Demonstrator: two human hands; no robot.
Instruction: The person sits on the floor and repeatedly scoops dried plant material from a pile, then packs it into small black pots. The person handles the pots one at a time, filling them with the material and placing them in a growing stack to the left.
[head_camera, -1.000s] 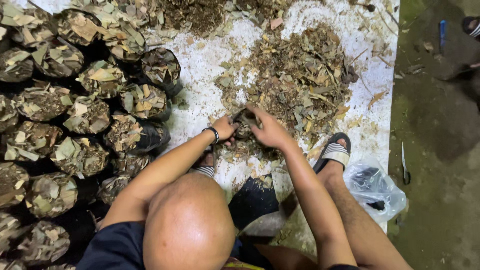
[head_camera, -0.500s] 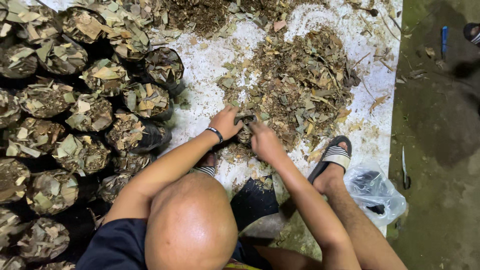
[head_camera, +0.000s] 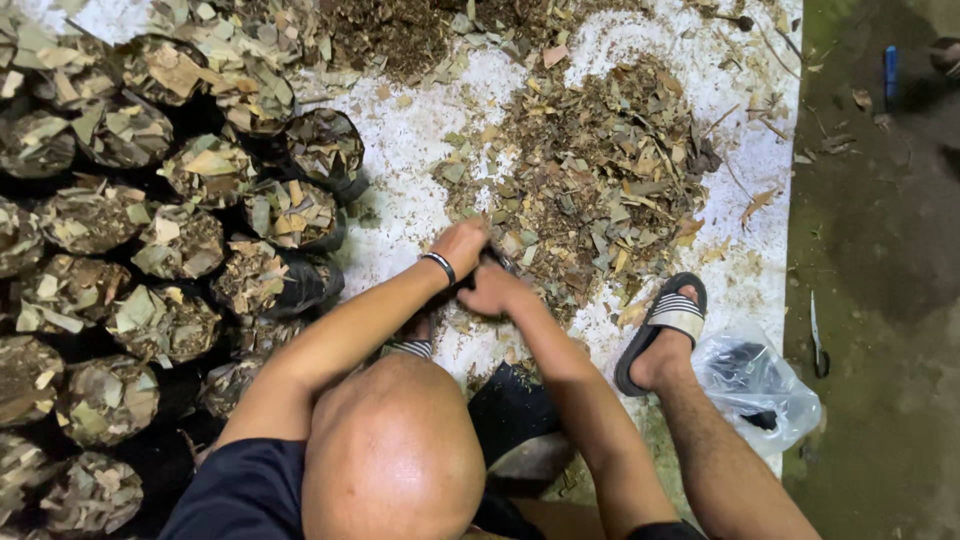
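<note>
Here, along the left of the frame, rows of black grow bags (head_camera: 180, 240) stand packed together, each filled to the brim with chopped dry leaves. Just right of them, near the middle of the frame, the left hand (head_camera: 462, 245), with a dark wristband (head_camera: 439, 267) at the wrist, is curled shut on a clump of the litter at the lower left edge of the leaf pile (head_camera: 600, 180). Touching it on its right, the right hand (head_camera: 497, 290) is likewise clenched around leaf bits. The pile spreads over a white sheet (head_camera: 400, 190) on the ground, up and to the right of both hands. Further right, a foot in a striped sandal (head_camera: 668, 320) rests on the sheet's edge, and a crumpled clear plastic bag (head_camera: 760, 385) lies just beside it at the lower right.
</note>
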